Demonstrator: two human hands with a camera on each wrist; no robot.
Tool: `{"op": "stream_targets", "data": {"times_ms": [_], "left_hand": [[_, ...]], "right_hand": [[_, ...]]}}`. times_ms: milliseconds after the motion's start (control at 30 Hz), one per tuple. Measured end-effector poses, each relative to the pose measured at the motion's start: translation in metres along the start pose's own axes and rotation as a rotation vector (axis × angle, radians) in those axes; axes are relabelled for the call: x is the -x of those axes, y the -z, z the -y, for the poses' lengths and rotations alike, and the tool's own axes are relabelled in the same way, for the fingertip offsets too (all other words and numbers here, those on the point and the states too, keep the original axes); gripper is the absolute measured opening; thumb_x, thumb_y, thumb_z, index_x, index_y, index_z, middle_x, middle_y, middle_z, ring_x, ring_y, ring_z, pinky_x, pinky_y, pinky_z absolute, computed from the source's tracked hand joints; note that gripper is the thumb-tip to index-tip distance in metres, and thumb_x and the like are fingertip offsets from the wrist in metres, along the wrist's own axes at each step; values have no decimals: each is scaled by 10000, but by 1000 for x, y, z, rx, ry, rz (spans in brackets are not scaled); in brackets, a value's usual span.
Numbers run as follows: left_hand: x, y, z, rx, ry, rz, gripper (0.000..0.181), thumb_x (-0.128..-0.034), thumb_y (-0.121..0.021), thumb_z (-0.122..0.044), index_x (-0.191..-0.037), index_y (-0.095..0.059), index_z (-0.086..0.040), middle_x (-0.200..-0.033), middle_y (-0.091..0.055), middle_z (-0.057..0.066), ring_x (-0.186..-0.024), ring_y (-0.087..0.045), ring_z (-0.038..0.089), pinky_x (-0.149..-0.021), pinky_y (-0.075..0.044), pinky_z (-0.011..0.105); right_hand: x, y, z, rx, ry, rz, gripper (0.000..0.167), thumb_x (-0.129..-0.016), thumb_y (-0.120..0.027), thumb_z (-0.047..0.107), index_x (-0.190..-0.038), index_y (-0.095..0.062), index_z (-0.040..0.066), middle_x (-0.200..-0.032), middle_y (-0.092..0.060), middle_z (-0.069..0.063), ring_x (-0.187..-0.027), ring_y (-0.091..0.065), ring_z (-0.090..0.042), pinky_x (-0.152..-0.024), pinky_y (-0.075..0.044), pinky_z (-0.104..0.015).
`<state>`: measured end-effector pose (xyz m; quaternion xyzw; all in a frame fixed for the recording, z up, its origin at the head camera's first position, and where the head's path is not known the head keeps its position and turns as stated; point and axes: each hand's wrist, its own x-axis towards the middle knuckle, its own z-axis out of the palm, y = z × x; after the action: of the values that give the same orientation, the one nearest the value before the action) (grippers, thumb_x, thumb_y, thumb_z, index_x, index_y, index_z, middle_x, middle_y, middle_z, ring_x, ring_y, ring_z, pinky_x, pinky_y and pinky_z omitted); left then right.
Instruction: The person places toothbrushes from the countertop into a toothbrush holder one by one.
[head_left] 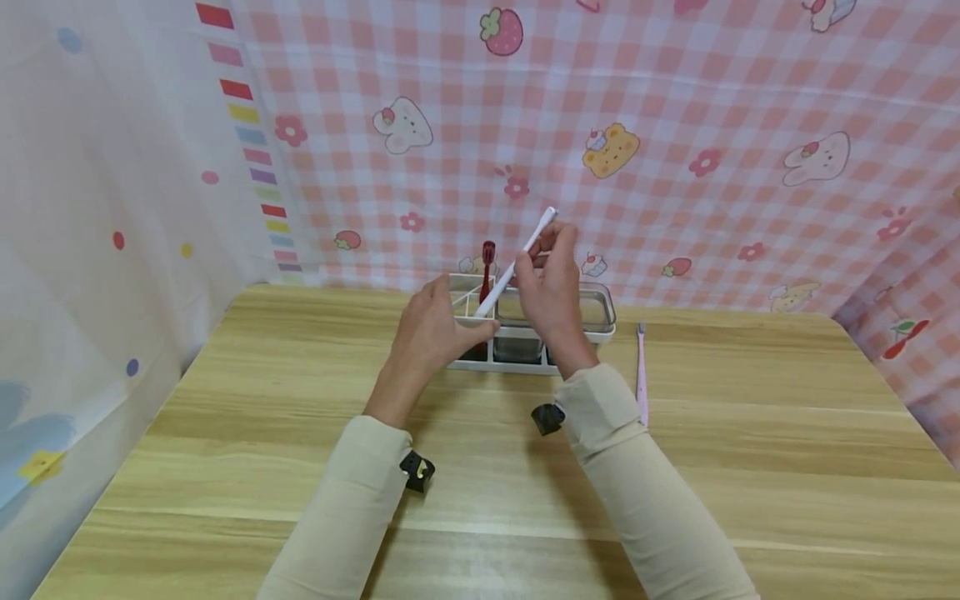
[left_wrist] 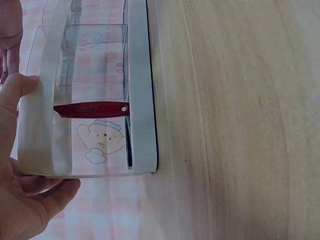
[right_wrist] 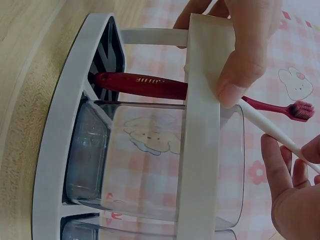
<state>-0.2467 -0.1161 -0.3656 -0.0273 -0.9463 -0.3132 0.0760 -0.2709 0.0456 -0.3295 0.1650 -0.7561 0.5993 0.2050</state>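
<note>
Holder: a white-framed toothbrush holder (head_left: 517,332) stands upright at the back of the desk (head_left: 225,467), near the checked cloth (head_left: 337,100); an upper and a lower white frame run along it.
Left hand: the left hand (head_left: 433,329) grips the holder's left end, thumb on the front of the upper frame, fingers around the far side.
Right hand: the right hand (head_left: 553,279), apart from the left, pinches a white stick (head_left: 501,284) by its upper part, above the holder.
White stick: tilted, upper end leaning to the right, lower end at the top of the holder's divided left section; probably a toothbrush, though no bristles can be made out, and how far it reaches inside is hidden.
Red toothbrush: the red toothbrush (right_wrist: 145,86) stands in the left section, bristles up above the frame, handle showing between the two frames.
Clear cups: clear cups (right_wrist: 145,155) sit in the frames, to the right of the red toothbrush.
Lilac toothbrush: the lilac toothbrush (head_left: 642,367) lies on the desk, beyond the holder's right end, head towards the cloth.
Sleeves: both sleeves (head_left: 337,508) are cream.
</note>
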Motion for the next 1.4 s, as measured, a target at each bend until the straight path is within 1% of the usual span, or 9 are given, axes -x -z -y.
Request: {"op": "stream_targets", "data": {"times_ms": [133, 400, 567, 667, 900, 1100, 1233, 1400], "left_hand": [[0, 0, -1, -3, 6, -1, 1056, -797, -766, -579, -1517, -347, 69, -1416, -502, 270, -1254, -520, 388, -1029, -459, 499], [0, -2, -1, -9, 14, 16, 1063, -801, -760, -585, -1529, -329, 60, -1442, -484, 266, -1282, -504, 390, -1049, -446, 499], [-1, -1, 0, -15, -4, 5, 1046, -799, -761, -574, -1513, -347, 69, -1409, -508, 268, -1257, -519, 389, -1038, -454, 491], [-1, -1, 0, -18, -15, -2, 1035, -798, -762, -569, -1501, -359, 75, -1387, -522, 268, -1238, -529, 388, -1029, -458, 488], [-1, 0, 0, -16, -12, -3, 1043, -796, -754, -572, -1506, -351, 77, -1407, -506, 271, -1251, -519, 389, -1039, -451, 489], [0, 0, -1, -17, -16, -4, 1022, -797, -757, -550, -1499, -357, 77, -1388, -518, 263, -1236, -525, 381, -1036, -451, 483], [0, 0, -1, -25, -15, -2, 1010, -802, -754, -540, -1495, -359, 78, -1379, -521, 262, -1232, -526, 379, -1039, -449, 478], [0, -1, 0, -25, -18, -4, 1009, -800, -750, -534, -1495, -355, 82, -1382, -518, 267, -1232, -525, 385, -1037, -450, 482]], "right_hand": [[1, 0, 0, -4, 4, 6, 268, -1012, -519, -16, -1228, -360, -10, -1003, -483, -130, -893, -616, -266, -751, -597, -469], [2, -2, -2, -10, -6, 18, 266, -1009, -515, -35, -1225, -360, -12, -1001, -477, -127, -896, -614, -275, -747, -599, -439], [2, -5, -4, -19, -21, 39, 278, -1002, -514, -54, -1228, -356, -23, -1006, -474, -144, -940, -623, -360, -753, -597, -448], [3, -6, -3, -10, -16, 55, 259, -1007, -509, -48, -1212, -354, -18, -1000, -469, -148, -949, -625, -385, -745, -597, -440], [4, -8, -3, 25, 7, 71, 248, -1014, -510, -36, -1201, -350, -8, -997, -460, -140, -942, -641, -362, -732, -600, -381], [5, -8, -4, 55, 25, 85, 256, -1014, -514, -35, -1208, -347, -10, -1009, -482, -150, -943, -646, -342, -734, -599, -365], [5, -9, -5, 78, 47, 81, 263, -999, -527, -52, -1193, -352, -14, -1004, -506, -160, -907, -646, -295, -709, -595, -352], [6, -10, -8, 100, 76, 85, 264, -996, -529, -51, -1193, -357, -14, -1005, -516, -166, -893, -639, -274, -700, -585, -370]]}}
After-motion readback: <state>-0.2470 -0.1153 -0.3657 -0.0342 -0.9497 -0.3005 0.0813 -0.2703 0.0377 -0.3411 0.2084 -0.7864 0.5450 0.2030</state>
